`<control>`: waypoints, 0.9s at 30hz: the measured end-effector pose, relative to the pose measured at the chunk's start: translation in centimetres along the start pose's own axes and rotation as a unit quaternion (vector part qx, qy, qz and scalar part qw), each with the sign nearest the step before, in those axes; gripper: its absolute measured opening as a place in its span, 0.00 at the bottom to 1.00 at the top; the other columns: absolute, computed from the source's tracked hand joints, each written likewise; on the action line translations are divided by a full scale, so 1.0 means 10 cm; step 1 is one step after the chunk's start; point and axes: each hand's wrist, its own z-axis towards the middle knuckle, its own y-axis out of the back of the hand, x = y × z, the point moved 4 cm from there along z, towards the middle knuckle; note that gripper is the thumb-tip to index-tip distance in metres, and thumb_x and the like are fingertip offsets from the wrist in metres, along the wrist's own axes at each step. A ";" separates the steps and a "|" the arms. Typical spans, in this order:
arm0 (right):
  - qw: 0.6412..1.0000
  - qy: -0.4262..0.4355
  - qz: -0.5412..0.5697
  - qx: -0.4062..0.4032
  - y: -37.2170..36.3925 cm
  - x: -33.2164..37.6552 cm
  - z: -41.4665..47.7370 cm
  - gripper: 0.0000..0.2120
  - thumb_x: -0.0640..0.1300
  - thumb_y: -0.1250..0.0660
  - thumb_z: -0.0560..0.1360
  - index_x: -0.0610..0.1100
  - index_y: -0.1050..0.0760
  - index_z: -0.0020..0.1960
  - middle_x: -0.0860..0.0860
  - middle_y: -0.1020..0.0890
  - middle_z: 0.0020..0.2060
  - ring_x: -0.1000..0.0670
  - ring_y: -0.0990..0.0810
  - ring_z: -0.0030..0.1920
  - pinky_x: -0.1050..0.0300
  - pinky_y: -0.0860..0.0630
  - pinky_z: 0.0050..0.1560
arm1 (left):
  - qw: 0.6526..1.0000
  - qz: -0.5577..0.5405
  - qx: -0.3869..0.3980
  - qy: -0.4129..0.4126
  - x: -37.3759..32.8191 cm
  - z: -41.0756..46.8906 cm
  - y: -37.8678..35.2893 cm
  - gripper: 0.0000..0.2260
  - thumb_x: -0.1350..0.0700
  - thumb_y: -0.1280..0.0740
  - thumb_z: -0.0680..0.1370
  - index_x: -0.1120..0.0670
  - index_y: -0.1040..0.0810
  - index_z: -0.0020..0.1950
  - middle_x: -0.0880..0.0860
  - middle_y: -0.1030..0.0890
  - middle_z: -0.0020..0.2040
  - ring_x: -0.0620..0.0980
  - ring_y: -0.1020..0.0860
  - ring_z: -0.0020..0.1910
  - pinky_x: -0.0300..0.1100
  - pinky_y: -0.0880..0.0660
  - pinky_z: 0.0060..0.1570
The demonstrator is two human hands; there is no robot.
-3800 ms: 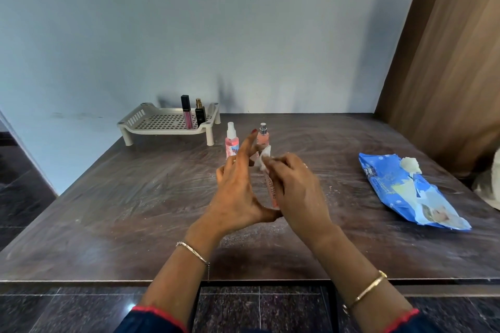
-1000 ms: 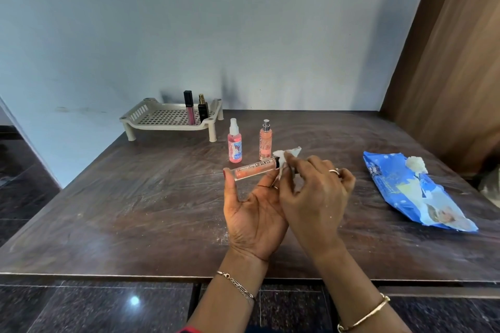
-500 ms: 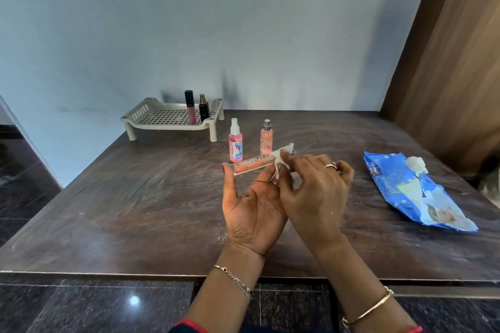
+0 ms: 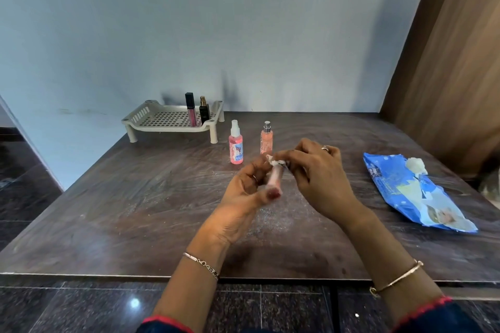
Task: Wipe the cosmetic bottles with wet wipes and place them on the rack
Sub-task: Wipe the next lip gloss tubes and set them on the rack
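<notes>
— She's turned the tube (image 4: 275, 182) round. Half a second back it lay crosswise over her fingertips; now its base points at us and the cap end points away.

— Who's got it?

— The left hand (image 4: 243, 197) grips it, fingers curled round the barrel. The right hand (image 4: 316, 176) pinches a wet wipe (image 4: 274, 161) against the far end, by the cap. It's all held up over the middle of the table (image 4: 135, 211).

— And the other bottles?

— Two stand just beyond her hands: a pink spray bottle (image 4: 236, 144) and a peach spray bottle (image 4: 266, 139), upright, near each other but apart. The peach one shows right behind the wipe.

— The rack?

— The rack (image 4: 173, 130) sits at the far left corner, close to the wall (image 4: 243, 35), one leg near the table's left edge. A lip gloss (image 4: 190, 109) and a black bottle (image 4: 204, 111) stand side by side at its right end; the gridded floor to their left is open.

— Room to get there?

— An open stretch of tabletop runs from her left hand to the rack, passing left of the pink bottle. On the right a pack of wipes (image 4: 411, 192) lies flat, well apart from her hand, its far end near the wooden panel (image 4: 446, 62) that bounds that side. Her forearms cross the near edge.
</notes>
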 end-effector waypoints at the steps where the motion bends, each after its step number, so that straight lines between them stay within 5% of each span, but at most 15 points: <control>1: 1.000 -0.003 -0.010 0.016 -0.01 -0.03 0.01 0.15 0.46 0.42 0.75 0.54 0.20 0.55 0.55 0.30 0.39 0.52 0.27 0.40 0.53 0.41 0.48 | 0.999 0.036 0.008 0.004 -0.02 -0.01 0.02 0.36 0.45 0.20 0.58 0.43 0.28 0.64 0.49 0.23 0.61 0.38 0.24 0.50 0.31 0.28 0.46; 3: 0.999 0.020 -0.019 0.043 -0.01 0.00 -0.02 0.13 0.41 0.38 0.75 0.52 0.20 0.54 0.53 0.29 0.39 0.51 0.27 0.39 0.51 0.35 0.46 | 0.996 0.087 0.013 0.012 -0.03 0.00 0.05 0.49 0.49 0.17 0.55 0.44 0.38 0.71 0.48 0.25 0.65 0.41 0.27 0.53 0.28 0.29 0.46; 6: 0.993 0.096 -0.013 0.074 0.04 0.17 -0.11 0.11 0.40 0.35 0.73 0.52 0.19 0.50 0.58 0.33 0.41 0.57 0.32 0.40 0.53 0.34 0.43 | 0.987 0.163 0.001 -0.011 -0.04 0.04 0.13 0.50 0.60 0.17 0.57 0.42 0.43 0.70 0.46 0.29 0.65 0.44 0.29 0.61 0.26 0.29 0.51; 12: 0.981 0.163 -0.056 0.092 0.04 0.27 -0.25 0.12 0.40 0.29 0.71 0.54 0.19 0.50 0.57 0.34 0.39 0.52 0.26 0.36 0.56 0.36 0.41 | 0.969 0.246 -0.005 -0.028 -0.09 0.09 0.26 0.52 0.51 0.17 0.55 0.43 0.44 0.71 0.44 0.33 0.66 0.46 0.32 0.62 0.33 0.27 0.53; 16: 0.994 0.105 -0.032 0.021 0.02 0.15 -0.05 0.11 0.39 0.33 0.74 0.50 0.18 0.53 0.52 0.27 0.39 0.56 0.32 0.36 0.56 0.35 0.40 | 0.978 0.208 0.013 -0.022 -0.12 0.07 0.17 0.51 0.51 0.17 0.54 0.43 0.42 0.70 0.44 0.31 0.67 0.42 0.31 0.61 0.22 0.34 0.53; 18: 0.999 0.020 0.034 0.004 -0.03 0.04 0.05 0.14 0.38 0.36 0.75 0.50 0.19 0.56 0.51 0.27 0.39 0.54 0.30 0.37 0.58 0.32 0.39 | 0.988 0.153 0.016 -0.019 -0.13 0.06 0.14 0.49 0.48 0.18 0.52 0.41 0.38 0.70 0.44 0.27 0.66 0.42 0.29 0.56 0.26 0.32 0.52; 21: 0.963 -0.113 0.235 -0.065 -0.14 -0.05 0.04 0.15 0.37 0.34 0.76 0.55 0.21 0.56 0.50 0.22 0.40 0.56 0.26 0.38 0.64 0.31 0.37 | 0.995 -0.094 0.017 -0.018 -0.06 0.03 0.08 0.48 0.49 0.16 0.53 0.50 0.32 0.70 0.49 0.24 0.66 0.45 0.25 0.57 0.38 0.26 0.52; 24: 0.883 -0.204 0.397 -0.143 -0.25 0.10 -0.16 0.14 0.38 0.30 0.74 0.56 0.21 0.52 0.49 0.17 0.41 0.60 0.27 0.33 0.69 0.32 0.33 | 0.954 -0.299 -0.007 0.010 0.04 -0.01 -0.04 0.46 0.46 0.17 0.56 0.57 0.31 0.70 0.53 0.22 0.61 0.48 0.24 0.57 0.41 0.28 0.54; 27: 0.882 -0.179 0.405 -0.164 -0.32 0.37 -0.35 0.14 0.38 0.28 0.72 0.55 0.20 0.53 0.56 0.16 0.42 0.61 0.23 0.36 0.71 0.30 0.36 | 0.902 -0.428 -0.031 0.051 0.14 -0.07 -0.17 0.50 0.42 0.21 0.63 0.63 0.39 0.75 0.60 0.28 0.66 0.56 0.32 0.69 0.52 0.38 0.72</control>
